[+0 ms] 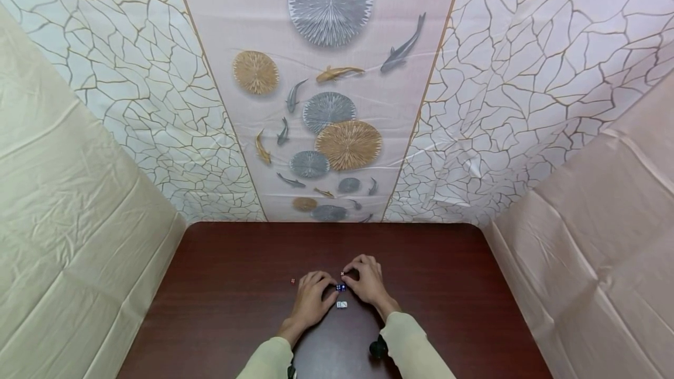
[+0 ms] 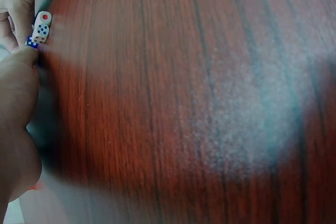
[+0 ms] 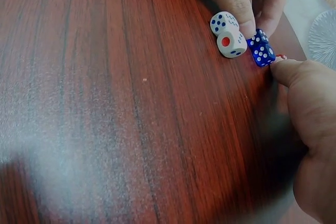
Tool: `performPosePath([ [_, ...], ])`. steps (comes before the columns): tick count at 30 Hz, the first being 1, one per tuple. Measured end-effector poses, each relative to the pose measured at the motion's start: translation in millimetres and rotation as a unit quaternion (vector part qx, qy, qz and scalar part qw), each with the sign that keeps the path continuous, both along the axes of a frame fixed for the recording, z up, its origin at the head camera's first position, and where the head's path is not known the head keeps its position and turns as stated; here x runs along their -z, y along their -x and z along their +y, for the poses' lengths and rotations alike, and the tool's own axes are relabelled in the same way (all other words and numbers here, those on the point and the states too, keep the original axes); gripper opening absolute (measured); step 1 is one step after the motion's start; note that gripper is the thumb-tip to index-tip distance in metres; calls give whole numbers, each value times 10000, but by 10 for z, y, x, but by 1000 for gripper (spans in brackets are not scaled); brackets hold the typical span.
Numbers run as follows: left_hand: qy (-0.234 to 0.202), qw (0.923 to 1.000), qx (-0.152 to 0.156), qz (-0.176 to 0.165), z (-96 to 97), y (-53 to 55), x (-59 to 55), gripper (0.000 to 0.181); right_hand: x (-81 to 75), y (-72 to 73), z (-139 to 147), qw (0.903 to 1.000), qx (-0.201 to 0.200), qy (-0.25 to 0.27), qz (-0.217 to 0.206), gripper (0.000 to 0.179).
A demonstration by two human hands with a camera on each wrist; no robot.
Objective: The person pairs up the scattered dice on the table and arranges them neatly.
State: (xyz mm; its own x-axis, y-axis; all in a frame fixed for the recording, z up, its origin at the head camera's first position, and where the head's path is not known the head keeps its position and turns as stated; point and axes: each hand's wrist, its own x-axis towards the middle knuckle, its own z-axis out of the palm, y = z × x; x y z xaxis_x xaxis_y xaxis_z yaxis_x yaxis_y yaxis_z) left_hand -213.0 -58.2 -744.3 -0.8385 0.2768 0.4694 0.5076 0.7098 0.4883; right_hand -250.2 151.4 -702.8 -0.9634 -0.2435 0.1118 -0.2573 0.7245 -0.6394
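Two blue dice with white pips (image 1: 341, 288) sit side by side on the table between the hands. My left hand (image 1: 313, 300) pinches the left blue die, thumb in front and index finger behind; the right wrist view shows the thumb against the blue dice (image 3: 261, 51). Just beyond them, my right hand (image 1: 367, 281) holds a small red die (image 1: 342, 274) between thumb and index finger. That red die (image 3: 281, 56) is mostly hidden behind the thumb in the right wrist view. Nearer me, two white dice (image 1: 341, 305) stand touching each other, one showing a red pip.
Another small red die (image 1: 292, 281) lies to the left of the left hand. The dark reddish-brown table (image 1: 237, 256) has a wood grain. Cloth-covered walls stand at the back (image 1: 337, 192) and along both sides.
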Motion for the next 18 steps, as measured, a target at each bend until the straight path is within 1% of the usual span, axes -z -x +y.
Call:
performPosePath([
  [4, 112, 9998, -16, -135, 6, -26, -83, 19, -7, -12, 1, 10000, -17, 13, 20, 8],
  [8, 178, 9986, -9, -493, -3, -35, -153, 24, 2, -17, 9, 10000, -46, 0, 86, 10],
  [10, 200, 9974, 12, -692, -13, -32, -177, 28, 9, -19, 13, 9998, -73, -7, 185, 10],
  [12, 193, 9966, 52, -795, -24, -26, -200, 31, 9, -26, 17, 9996, -103, 4, 282, 10],
  [14, 69, 9962, 114, -858, -38, -23, -233, 34, 7, -32, 20, 9993, -126, 32, 344, 10],
  [16, -54, 9968, 132, -786, -56, -19, -272, 34, 15, -35, 24, 9991, -149, 67, 394, 10],
  [18, -130, 9979, 82, -625, -80, -10, -316, 34, 29, -33, 28, 9986, -173, 107, 484, 10],
])
